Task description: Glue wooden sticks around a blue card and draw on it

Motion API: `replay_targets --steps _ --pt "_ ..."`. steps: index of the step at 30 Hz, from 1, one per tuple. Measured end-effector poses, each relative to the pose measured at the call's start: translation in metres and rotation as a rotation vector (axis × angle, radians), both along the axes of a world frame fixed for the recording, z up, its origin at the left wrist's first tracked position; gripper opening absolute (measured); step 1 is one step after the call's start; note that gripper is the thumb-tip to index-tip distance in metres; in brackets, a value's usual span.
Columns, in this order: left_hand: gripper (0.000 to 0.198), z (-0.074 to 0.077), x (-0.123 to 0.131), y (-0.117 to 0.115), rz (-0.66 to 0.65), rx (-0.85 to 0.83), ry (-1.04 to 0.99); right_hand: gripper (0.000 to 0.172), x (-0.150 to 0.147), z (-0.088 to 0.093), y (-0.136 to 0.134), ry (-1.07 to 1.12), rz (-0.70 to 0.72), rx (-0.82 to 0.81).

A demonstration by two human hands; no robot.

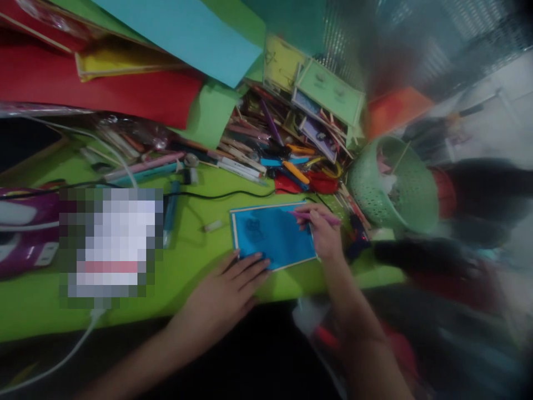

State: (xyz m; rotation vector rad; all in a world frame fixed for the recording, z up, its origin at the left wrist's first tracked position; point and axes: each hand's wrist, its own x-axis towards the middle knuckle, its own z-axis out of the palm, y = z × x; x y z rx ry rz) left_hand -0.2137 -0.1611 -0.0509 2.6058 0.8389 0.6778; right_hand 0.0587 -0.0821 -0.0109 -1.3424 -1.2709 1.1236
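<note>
A blue card (275, 233) with pale strips along its edges lies on the green tabletop, with a dark drawing on its left part. My left hand (239, 280) rests flat, fingers spread over the card's lower left edge. In my right hand (325, 230) is a pink pen (322, 217), gripped between thumb and fingers. The pen's tip points left, over the card's upper right part; whether it touches the surface I cannot tell. A small whitish stub (213, 225) lies just left of the card.
Behind the card sit piled pens, sticks and pliers (295, 174), with framed cards (328, 91) above. A green perforated basket (393, 186) stands at the right. Left are a blurred-out phone-like object (116, 239) with a white cable (94, 319) and a purple item (29, 233). A black cord (225, 194) crosses the table (195, 244).
</note>
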Motion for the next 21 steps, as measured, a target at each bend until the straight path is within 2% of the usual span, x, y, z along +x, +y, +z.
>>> replay_targets --steps 3,9,13,15,17,21 --pt "0.039 0.001 -0.001 0.002 -0.003 -0.029 -0.006 0.019 0.003 -0.004 -0.001 -0.080 -0.032 -0.027" --pt "0.038 0.006 -0.003 0.003 -0.013 -0.016 -0.019 0.023 -0.001 -0.006 -0.001 -0.110 -0.056 0.001" --pt "0.037 0.015 0.015 -0.001 0.021 -0.052 -0.066 0.019 -0.001 -0.005 -0.002 -0.160 0.005 0.012" --pt "0.040 0.016 0.029 -0.003 -0.032 -0.054 -0.068 0.016 0.001 -0.006 -0.003 -0.181 0.018 0.014" --pt "0.045 0.014 0.041 -0.002 -0.061 -0.039 -0.042 0.014 0.002 -0.007 -0.005 -0.203 0.023 0.012" --pt "0.047 0.008 0.051 0.001 -0.028 -0.037 0.012 0.016 0.002 -0.007 -0.006 -0.233 0.035 -0.013"
